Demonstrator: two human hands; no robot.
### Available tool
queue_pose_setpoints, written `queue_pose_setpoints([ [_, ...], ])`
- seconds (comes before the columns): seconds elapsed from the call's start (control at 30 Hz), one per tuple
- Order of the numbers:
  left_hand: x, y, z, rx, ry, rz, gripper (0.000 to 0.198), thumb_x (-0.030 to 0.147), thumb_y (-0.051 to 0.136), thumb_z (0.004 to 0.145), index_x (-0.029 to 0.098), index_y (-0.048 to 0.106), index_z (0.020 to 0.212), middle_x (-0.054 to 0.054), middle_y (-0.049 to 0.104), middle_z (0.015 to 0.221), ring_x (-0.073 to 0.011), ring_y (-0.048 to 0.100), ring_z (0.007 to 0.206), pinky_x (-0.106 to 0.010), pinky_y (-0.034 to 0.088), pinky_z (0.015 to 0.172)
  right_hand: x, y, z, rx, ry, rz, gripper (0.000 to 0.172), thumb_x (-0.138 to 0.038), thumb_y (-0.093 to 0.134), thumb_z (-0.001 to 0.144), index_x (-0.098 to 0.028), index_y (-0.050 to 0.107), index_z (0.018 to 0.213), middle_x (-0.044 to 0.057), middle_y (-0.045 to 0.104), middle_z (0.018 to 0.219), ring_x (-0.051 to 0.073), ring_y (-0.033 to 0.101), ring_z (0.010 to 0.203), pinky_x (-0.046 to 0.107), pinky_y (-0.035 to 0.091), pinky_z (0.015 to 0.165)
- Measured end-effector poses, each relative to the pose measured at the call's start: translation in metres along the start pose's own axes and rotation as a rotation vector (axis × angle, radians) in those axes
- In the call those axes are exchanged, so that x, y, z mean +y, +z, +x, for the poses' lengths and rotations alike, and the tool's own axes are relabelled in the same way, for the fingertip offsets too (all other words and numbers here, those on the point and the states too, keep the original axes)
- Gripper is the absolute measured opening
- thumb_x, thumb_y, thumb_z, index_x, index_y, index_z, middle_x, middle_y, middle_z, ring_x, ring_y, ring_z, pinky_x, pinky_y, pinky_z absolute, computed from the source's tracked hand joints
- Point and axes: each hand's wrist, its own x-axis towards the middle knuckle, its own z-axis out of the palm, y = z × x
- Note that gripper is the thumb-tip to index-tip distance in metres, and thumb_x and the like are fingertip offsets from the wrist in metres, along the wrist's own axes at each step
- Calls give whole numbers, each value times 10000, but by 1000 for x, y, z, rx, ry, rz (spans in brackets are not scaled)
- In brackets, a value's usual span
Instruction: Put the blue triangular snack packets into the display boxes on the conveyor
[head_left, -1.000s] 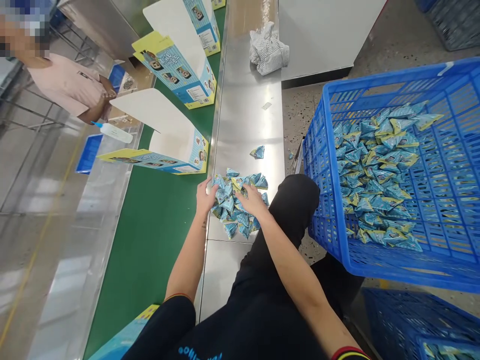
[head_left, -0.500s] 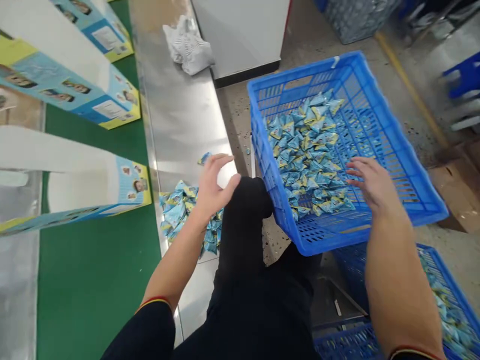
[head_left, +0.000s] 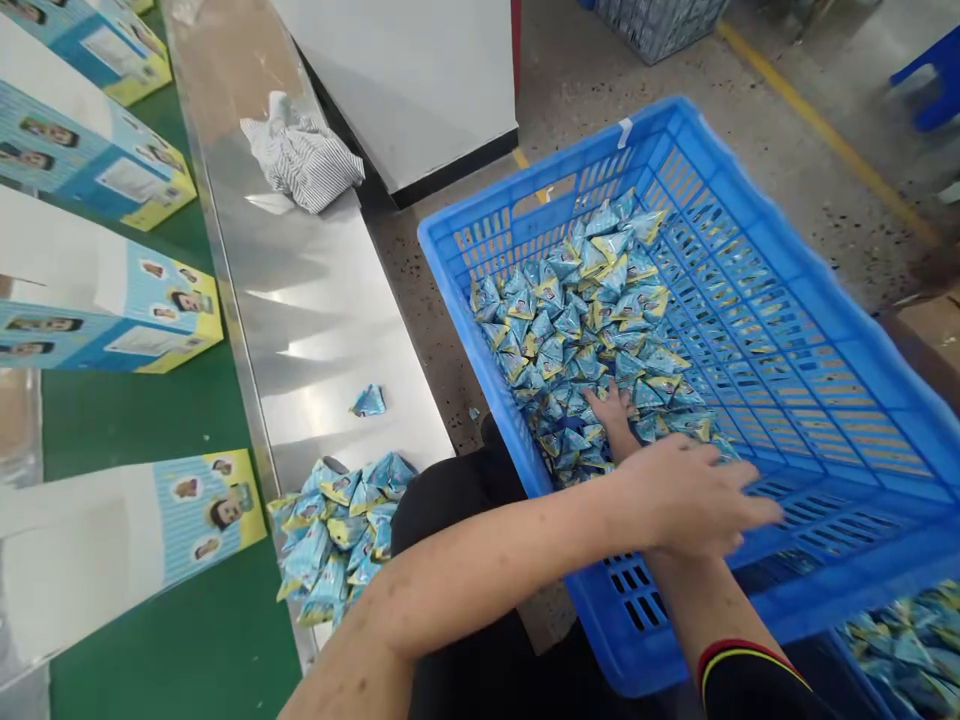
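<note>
My right hand (head_left: 616,415) reaches down into a blue plastic crate (head_left: 750,190), its fingers spread on the heap of blue-and-yellow pyramid-shaped packets (head_left: 551,320). Crossing over my right forearm, my left hand (head_left: 690,495) hangs above the near part of the crate. Its fingers point right, somewhat apart, and nothing shows in them. A pile of the same packets (head_left: 330,540) lies on the metal ledge (head_left: 330,300) beside my knee. One single packet (head_left: 369,401) lies apart from that pile.
Printed cartons (head_left: 217,510) with tall white flaps stand on the green conveyor belt (head_left: 150,640) at left. A striped cloth (head_left: 304,160) rests on the ledge, near a white cabinet (head_left: 420,90). More packets (head_left: 907,640) fill another crate at lower right.
My left hand has swung from above the ledge to over the crate, crossing my right arm. My right hand has moved left and down into the packets. The view has shifted right.
</note>
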Motion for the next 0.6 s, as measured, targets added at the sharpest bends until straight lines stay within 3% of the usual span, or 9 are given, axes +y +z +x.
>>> queue_pose_setpoints([
  [0.1,-7,3,13,-16,7,10,255,246,548,999,262,748,1156,-96,704,1116,-219,691,913,-339,513,720,-22,22,14,-23,61,51,861,-680,517,930,-237,343,1648,199,278,1679,447,246,1507,557,253,1200],
  [0.23,-19,10,2,-37,-16,32,270,210,516,1001,257,777,1051,-101,707,1061,-205,693,854,-321,499,681,-64,38,11,28,-15,109,834,-705,509,918,-213,455,1589,184,401,1604,440,245,1484,552,230,1224],
  [0.37,-25,10,-6,-4,-33,53,322,160,499,983,276,788,1060,-108,709,1059,-197,689,824,-314,497,661,-112,51,-7,71,-208,86,846,-728,561,894,-260,449,1589,170,257,1684,463,174,1513,591,283,1195],
  [0.47,-28,5,-5,85,-67,53,343,176,481,989,286,793,1081,-115,713,1081,-214,683,825,-336,504,661,-148,65,-16,-20,-322,87,844,-753,505,929,-312,360,1634,131,154,1730,463,106,1555,601,306,1186],
  [0.6,-32,-4,-6,138,-114,58,347,191,489,987,296,784,1136,-115,715,1119,-222,674,831,-345,508,664,-170,77,-15,-90,-312,86,834,-672,539,949,-328,277,1662,121,158,1732,418,242,1537,556,358,1182],
])
